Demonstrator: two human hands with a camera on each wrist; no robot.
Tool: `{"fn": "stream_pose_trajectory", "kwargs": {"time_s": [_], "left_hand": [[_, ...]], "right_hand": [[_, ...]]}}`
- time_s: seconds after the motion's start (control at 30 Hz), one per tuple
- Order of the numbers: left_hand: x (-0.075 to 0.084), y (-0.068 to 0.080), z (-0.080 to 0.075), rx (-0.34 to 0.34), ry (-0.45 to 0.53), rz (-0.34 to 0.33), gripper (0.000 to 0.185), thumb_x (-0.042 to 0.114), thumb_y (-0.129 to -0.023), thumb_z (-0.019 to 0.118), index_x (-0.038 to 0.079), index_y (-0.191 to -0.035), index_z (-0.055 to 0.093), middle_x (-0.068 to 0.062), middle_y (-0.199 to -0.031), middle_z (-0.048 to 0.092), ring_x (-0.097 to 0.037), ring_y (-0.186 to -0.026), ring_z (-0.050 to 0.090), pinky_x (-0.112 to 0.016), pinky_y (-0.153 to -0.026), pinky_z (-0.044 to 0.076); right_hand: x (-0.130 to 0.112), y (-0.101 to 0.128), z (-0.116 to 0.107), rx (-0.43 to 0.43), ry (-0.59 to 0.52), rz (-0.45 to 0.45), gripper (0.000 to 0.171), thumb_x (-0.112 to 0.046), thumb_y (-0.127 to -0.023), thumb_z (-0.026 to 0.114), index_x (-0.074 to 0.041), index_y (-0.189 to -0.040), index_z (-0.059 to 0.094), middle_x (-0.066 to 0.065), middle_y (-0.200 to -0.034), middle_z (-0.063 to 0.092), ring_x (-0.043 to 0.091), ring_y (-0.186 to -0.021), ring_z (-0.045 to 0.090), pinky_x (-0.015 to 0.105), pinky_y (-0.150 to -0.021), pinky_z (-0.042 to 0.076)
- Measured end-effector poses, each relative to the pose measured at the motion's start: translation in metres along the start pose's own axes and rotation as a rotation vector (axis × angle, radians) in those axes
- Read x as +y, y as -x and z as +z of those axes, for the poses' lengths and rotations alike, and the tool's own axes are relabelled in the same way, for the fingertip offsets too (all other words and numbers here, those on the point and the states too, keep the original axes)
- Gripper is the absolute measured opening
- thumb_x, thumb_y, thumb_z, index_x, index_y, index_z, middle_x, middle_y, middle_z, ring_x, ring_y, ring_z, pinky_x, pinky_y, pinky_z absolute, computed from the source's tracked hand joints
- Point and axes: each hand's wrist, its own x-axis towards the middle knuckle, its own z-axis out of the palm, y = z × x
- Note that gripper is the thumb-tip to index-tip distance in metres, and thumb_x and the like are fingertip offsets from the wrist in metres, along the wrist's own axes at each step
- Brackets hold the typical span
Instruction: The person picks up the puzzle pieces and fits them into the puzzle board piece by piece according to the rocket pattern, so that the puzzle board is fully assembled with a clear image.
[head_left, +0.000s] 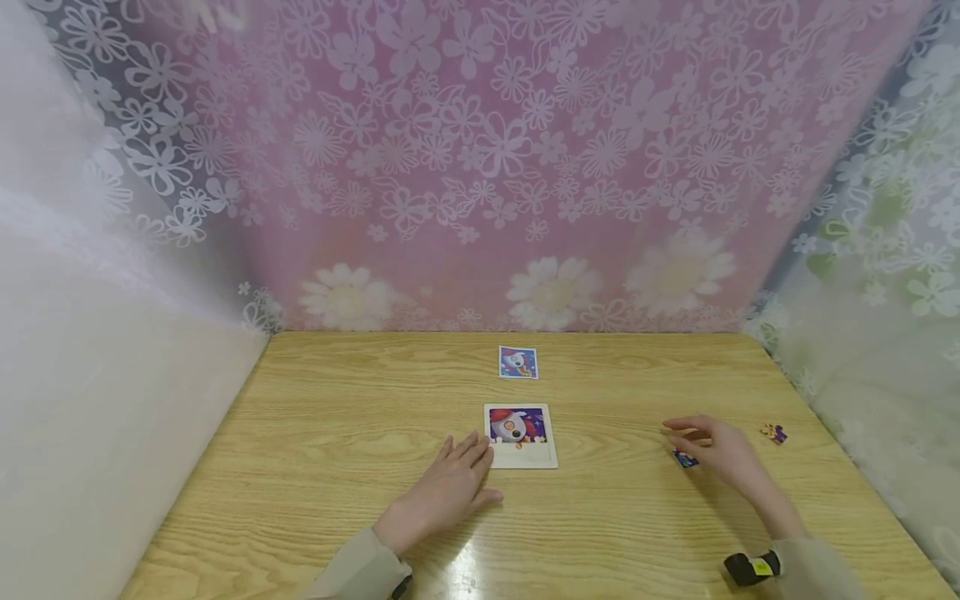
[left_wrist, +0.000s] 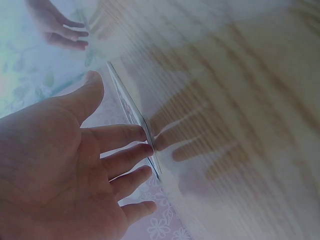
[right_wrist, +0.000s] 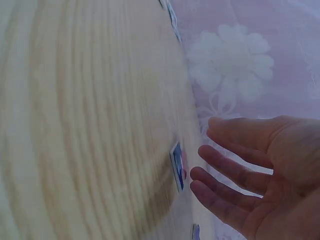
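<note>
A white-framed jigsaw puzzle (head_left: 553,450) lies on the wooden table, its upper part filled with a cartoon picture and its lower strip pale and bare. My left hand (head_left: 444,498) is spread out, fingertips at the frame's left edge; the left wrist view shows the fingers (left_wrist: 127,132) straight against that edge. Off to the right, my right hand (head_left: 712,454) hovers over a blue puzzle piece (head_left: 685,458), partly hiding it. In the right wrist view its fingers are loosely bent and apart, holding nothing, just above the piece (right_wrist: 177,167).
Behind the puzzle lies a small picture card (head_left: 518,362) with a similar cartoon. More puzzle pieces (head_left: 774,433), yellow and purple, lie beyond my right hand near the table's right side. A pink flowered curtain (head_left: 495,167) hangs along the table's far edge.
</note>
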Motion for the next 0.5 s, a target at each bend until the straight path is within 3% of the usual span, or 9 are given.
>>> {"fn": "stream_pose_trajectory", "kwargs": {"time_s": [0.33,0.5], "left_hand": [[0.0015,0.0008,-0.0015,-0.005,0.002,0.004,0.068,0.047,-0.103,0.051,-0.001,-0.150,0.045,-0.017,-0.160,0.037,-0.035,-0.151,0.029,-0.057,-0.121,0.024],[0.0023,0.0014,-0.0017,0.002,0.003,0.004,0.068,0.047,-0.103,0.052,-0.002,-0.150,0.045,-0.017,-0.160,0.038,-0.035,-0.150,0.030,-0.058,-0.121,0.024]], "right_hand": [[0.0089,0.0046,-0.0062,-0.045,0.139,0.015,0.032,-0.018,-0.091,0.077,-0.002,-0.118,0.073,0.019,-0.110,0.071,0.029,-0.089,0.068,0.047,-0.072,0.058],[0.0102,0.0051,-0.0076,-0.082,0.153,0.056,0.031,-0.022,-0.089,0.079,-0.006,-0.115,0.074,0.014,-0.106,0.073,0.027,-0.089,0.066,0.044,-0.069,0.056]]}}
